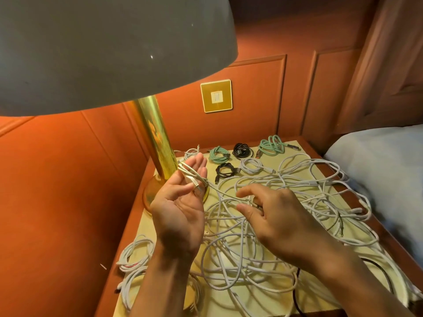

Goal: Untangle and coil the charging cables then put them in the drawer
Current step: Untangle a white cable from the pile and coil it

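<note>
1. While two mint-green coils [219,154] and two black coils [242,151] sit at the back, a white tangle [263,225] sprawls across the nightstand [219,303].
2. Left hand [180,207], palm up, holds a looped white cable [191,173]; right hand [279,223] pinches its strand.
3. Brass lamp [155,138], orange panelled wall [57,179], bed [377,156].
4. Cables in the tangle are too knotted to count.

Noted, my end: tangled cables [325,193] white; mint-green coils [219,154]; black coils [242,151]; bench [295,149] pale yellow; lamp stem [155,138] brass-gold; wall [68,179] orange-red.
</note>
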{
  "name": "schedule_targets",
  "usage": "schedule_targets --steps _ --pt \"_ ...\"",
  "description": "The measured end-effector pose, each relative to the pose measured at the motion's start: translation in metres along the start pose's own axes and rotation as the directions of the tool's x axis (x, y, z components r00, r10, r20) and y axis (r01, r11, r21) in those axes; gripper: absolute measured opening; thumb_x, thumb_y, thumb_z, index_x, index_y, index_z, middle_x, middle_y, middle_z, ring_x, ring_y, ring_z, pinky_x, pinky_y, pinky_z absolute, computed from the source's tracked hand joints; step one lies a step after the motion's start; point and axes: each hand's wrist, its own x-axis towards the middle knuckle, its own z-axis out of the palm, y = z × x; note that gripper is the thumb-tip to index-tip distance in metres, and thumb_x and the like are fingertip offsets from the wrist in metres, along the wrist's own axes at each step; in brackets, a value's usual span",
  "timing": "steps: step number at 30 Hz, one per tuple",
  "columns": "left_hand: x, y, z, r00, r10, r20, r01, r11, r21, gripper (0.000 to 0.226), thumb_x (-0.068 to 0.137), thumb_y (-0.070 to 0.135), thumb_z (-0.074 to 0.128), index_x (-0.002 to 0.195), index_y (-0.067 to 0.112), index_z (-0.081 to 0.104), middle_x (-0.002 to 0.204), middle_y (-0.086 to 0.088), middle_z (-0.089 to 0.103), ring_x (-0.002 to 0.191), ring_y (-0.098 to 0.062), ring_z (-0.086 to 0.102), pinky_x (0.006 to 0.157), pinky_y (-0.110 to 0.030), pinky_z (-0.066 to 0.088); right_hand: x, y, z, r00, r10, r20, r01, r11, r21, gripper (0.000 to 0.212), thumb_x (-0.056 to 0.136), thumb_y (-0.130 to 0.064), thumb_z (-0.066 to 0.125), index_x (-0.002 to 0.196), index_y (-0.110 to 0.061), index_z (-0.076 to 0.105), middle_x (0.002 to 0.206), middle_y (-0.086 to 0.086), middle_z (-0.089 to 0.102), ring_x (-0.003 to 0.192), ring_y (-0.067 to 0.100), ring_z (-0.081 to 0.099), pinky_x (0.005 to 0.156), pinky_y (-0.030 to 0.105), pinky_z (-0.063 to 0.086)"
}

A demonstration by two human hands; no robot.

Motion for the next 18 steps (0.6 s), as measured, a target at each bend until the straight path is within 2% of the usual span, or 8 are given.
schedule_targets --steps 3,7,9,11,14,18 --pt "0.001 -0.005 -0.003 0.998 0.053 0.031 -0.057 0.986 0.158 0.062 0.074 -0.004 0.043 0.134 -0.006 0.055 0.134 -0.017 0.066 0.129 -0.027 0.061 0.117 -0.041 0.041 -0.004 -0.003 -0.001 1.0 0.001 -0.031 -0.004 0.997 -0.081 0.018 0.1 -0.042 0.057 0.116 -0.034 0.059 0.06 -0.012 0.051 0.054 0.004 0.048 0.056 0.027 0.042" --pt "0.001 -0.01 -0.007 0.99 0.083 0.118 -0.12 0.928 0.354 0.068 0.069 -0.004 0.045 0.135 0.001 0.058 0.133 -0.008 0.068 0.129 -0.018 0.061 0.113 -0.031 0.044 -0.004 -0.007 -0.009 0.997 -0.027 -0.066 0.016 0.988 -0.154 0.014 0.099 -0.039 0.057 0.104 -0.03 0.067 0.076 -0.011 0.066 0.067 0.01 0.061 0.06 0.035 0.053" --pt "0.001 -0.011 -0.01 0.985 0.09 0.149 -0.149 0.88 0.451 0.071 0.067 -0.004 0.047 0.137 0.004 0.059 0.132 -0.005 0.069 0.129 -0.017 0.061 0.109 -0.028 0.048 -0.005 -0.008 -0.011 0.996 -0.046 -0.082 0.033 0.988 -0.15 0.015 0.098 -0.039 0.059 0.101 -0.029 0.07 0.077 -0.01 0.069 0.067 0.011 0.064 0.061 0.038 0.056" --pt "0.001 -0.011 -0.012 0.976 0.111 0.188 -0.201 0.79 0.579 0.077 0.063 -0.002 0.049 0.139 0.009 0.059 0.133 0.0 0.068 0.131 -0.013 0.059 0.107 -0.028 0.049 -0.006 -0.007 -0.013 0.994 -0.055 -0.091 0.04 0.986 -0.159 0.016 0.097 -0.04 0.06 0.098 -0.028 0.072 0.076 -0.009 0.069 0.066 0.011 0.064 0.06 0.038 0.056" --pt "0.003 -0.011 -0.018 0.964 0.13 0.232 -0.261 0.621 0.739 0.084 0.06 0.0 0.047 0.142 0.011 0.057 0.139 0.002 0.063 0.135 -0.006 0.052 0.113 -0.029 0.045 -0.007 -0.001 -0.019 0.99 -0.061 -0.123 0.037 0.981 -0.191 0.019 0.095 -0.042 0.061 0.094 -0.027 0.073 0.073 -0.01 0.069 0.066 0.009 0.064 0.062 0.037 0.057" --pt "0.005 -0.009 -0.023 0.961 0.013 0.275 -0.251 0.459 0.852 0.074 0.06 -0.001 0.045 0.13 0.015 0.067 0.13 0.008 0.068 0.13 -0.002 0.055 0.113 -0.033 0.045 -0.008 0.005 -0.027 0.971 -0.155 -0.185 0.136 0.985 -0.109 0.032 0.093 -0.05 0.056 0.097 -0.025 0.077 0.08 -0.011 0.074 0.071 0.008 0.068 0.062 0.039 0.059"
